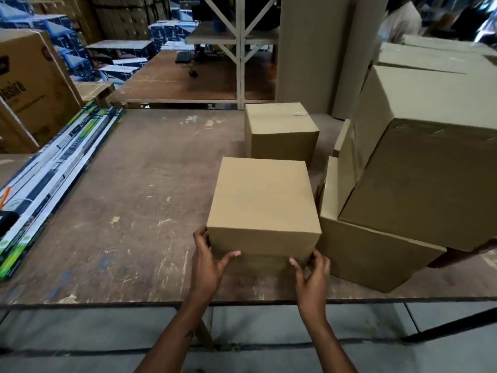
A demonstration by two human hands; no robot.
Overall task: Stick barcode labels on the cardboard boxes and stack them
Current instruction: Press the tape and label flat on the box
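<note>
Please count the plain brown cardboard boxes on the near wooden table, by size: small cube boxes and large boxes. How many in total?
Small cube boxes: 2, the held box and the far box.
Large boxes: 3 at right, counting.
Total: 5

Warehouse / packing area. Evidence: worn plywood table [139,184] with plain sealed cardboard boxes [279,130] on it, bigger cartons stacked at its right edge [430,109]. Long retail-printed tube boxes [53,168] lie along the left side. Background has piles of blue-and-white product cartons [172,30], brown cartons stacked high [121,17], a white steel rack frame [240,49], and tall rolls of corrugated cardboard [304,49].
</note>
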